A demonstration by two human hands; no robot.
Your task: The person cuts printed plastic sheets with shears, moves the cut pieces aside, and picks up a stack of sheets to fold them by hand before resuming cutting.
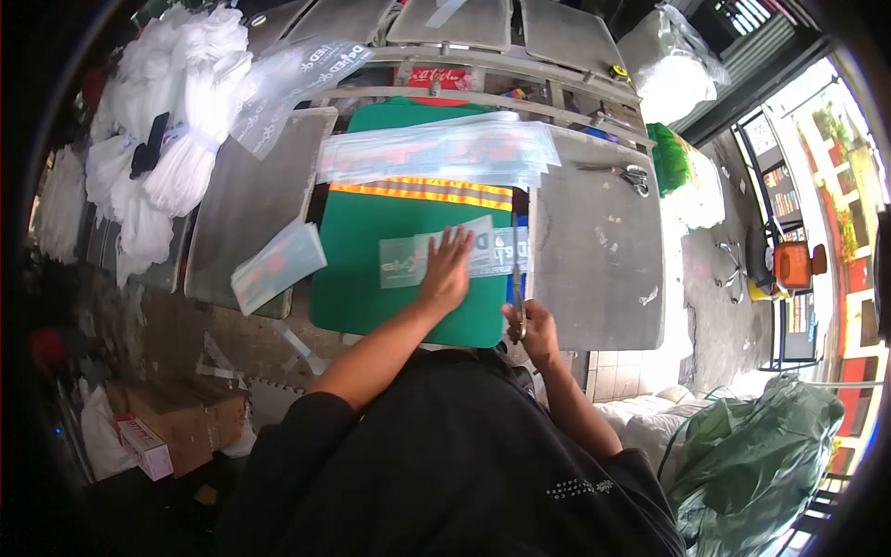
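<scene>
On the green board [371,223], my left hand [447,269] lies flat with its fingers spread, pressing on printed translucent plastic strips [399,264]. My right hand [534,330] is wrapped round the handles of a pair of scissors [518,288], whose blades point away from me across the strips' right end. Beyond my hands, a thick stack of printed plastic sheets [436,150] lies across the board, above an orange and yellow reflective band [422,191]. A smaller stack of plastic pieces [278,266] rests to the left, overlapping the board's edge.
Another pair of scissors [636,179] lies on the grey panel [599,260] at right. White plastic bundles [186,121] hang at upper left. Cardboard boxes [176,422] stand at lower left; a green plastic bag [761,464] is at lower right.
</scene>
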